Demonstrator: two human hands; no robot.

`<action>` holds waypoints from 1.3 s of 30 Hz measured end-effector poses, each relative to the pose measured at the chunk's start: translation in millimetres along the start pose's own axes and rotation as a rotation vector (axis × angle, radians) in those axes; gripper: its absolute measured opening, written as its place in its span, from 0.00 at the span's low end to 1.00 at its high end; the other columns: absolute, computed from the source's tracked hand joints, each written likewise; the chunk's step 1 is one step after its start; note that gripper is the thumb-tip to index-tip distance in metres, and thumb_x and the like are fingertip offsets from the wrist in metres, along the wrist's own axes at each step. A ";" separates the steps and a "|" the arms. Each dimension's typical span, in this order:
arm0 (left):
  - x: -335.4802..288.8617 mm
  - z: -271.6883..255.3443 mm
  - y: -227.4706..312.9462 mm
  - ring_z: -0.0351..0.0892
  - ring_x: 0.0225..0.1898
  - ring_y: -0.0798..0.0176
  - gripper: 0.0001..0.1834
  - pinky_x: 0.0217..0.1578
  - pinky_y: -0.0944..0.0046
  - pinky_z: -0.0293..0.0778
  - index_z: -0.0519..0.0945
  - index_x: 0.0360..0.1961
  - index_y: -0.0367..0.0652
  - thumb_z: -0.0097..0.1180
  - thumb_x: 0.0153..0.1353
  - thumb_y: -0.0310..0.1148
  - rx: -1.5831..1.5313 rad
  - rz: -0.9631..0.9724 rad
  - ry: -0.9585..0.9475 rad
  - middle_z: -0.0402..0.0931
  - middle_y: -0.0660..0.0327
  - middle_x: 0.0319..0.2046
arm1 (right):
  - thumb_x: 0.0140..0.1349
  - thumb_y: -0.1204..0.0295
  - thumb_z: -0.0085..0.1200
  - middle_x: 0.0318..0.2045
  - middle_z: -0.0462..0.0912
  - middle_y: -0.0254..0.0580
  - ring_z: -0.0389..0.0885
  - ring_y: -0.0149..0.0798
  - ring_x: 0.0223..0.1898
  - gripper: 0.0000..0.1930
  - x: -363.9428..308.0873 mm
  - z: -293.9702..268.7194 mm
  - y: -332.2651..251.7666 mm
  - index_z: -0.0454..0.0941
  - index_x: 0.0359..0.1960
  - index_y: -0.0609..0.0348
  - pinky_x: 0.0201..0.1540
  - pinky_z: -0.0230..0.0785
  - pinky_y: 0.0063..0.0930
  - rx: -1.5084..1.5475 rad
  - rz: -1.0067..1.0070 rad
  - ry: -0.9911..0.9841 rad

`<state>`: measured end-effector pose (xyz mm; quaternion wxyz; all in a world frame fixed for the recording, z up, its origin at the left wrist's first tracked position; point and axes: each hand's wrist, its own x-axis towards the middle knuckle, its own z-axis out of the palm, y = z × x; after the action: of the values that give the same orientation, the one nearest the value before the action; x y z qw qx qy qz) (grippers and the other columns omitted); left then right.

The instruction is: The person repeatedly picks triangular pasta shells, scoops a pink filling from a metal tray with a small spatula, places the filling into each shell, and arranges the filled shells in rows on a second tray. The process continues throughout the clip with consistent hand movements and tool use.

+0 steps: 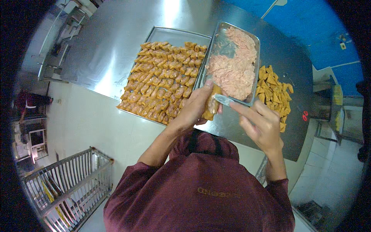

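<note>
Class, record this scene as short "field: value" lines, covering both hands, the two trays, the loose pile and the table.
Left hand: holds a yellow pouch
Right hand: grips a spatula, blade at the pouch
Left tray: rows of filled pouches, far end bare
Right tray: pink paste, base partly showing
Pile: yellow pieces, right of the paste
Table: metal, under trays and pile

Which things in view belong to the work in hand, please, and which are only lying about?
In the work, it seems:
left hand with yellow piece
right hand with flat blade
tray of pink paste
rows of filled pieces
yellow pile

Apparently only lying about:
small red item
slatted metal rack
</note>
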<state>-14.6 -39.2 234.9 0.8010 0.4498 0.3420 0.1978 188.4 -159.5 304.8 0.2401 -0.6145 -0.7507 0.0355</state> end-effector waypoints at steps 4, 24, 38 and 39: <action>3.7 -26.5 5.4 0.62 0.11 0.77 0.34 0.08 0.72 0.51 0.82 0.48 0.47 0.33 0.82 0.64 -0.093 -0.014 -0.070 0.79 0.66 0.24 | 0.57 0.71 0.68 0.24 0.68 0.33 0.76 0.37 0.21 0.23 26.6 14.1 -14.4 0.91 0.56 0.38 0.27 0.76 0.37 0.017 -0.035 -0.080; 30.6 -74.6 9.4 0.63 0.12 0.77 0.34 0.08 0.73 0.53 0.81 0.47 0.45 0.32 0.83 0.63 -0.133 -0.174 -0.235 0.74 0.66 0.21 | 0.55 0.69 0.70 0.24 0.64 0.35 0.72 0.37 0.22 0.28 43.1 47.9 -10.1 0.89 0.61 0.40 0.26 0.69 0.37 -0.110 0.053 -0.077; 110.5 -14.5 -14.1 0.74 0.25 0.70 0.33 0.24 0.67 0.70 0.77 0.44 0.44 0.29 0.84 0.61 -0.013 0.319 0.242 0.77 0.62 0.28 | 0.60 0.85 0.63 0.25 0.67 0.38 0.70 0.36 0.23 0.26 31.0 77.7 30.8 0.89 0.60 0.49 0.28 0.70 0.33 0.244 0.328 0.123; 118.8 -8.9 -13.8 0.74 0.25 0.70 0.33 0.25 0.67 0.70 0.77 0.44 0.43 0.29 0.84 0.61 0.008 0.329 0.253 0.77 0.62 0.28 | 0.60 0.86 0.63 0.25 0.68 0.38 0.70 0.36 0.23 0.26 31.8 81.7 37.5 0.89 0.60 0.50 0.28 0.70 0.33 0.256 0.323 0.127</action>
<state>60.7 33.2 176.0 0.7068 0.4742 0.3624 0.3798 185.3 -100.8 229.7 0.3541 -0.6923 -0.6153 0.1298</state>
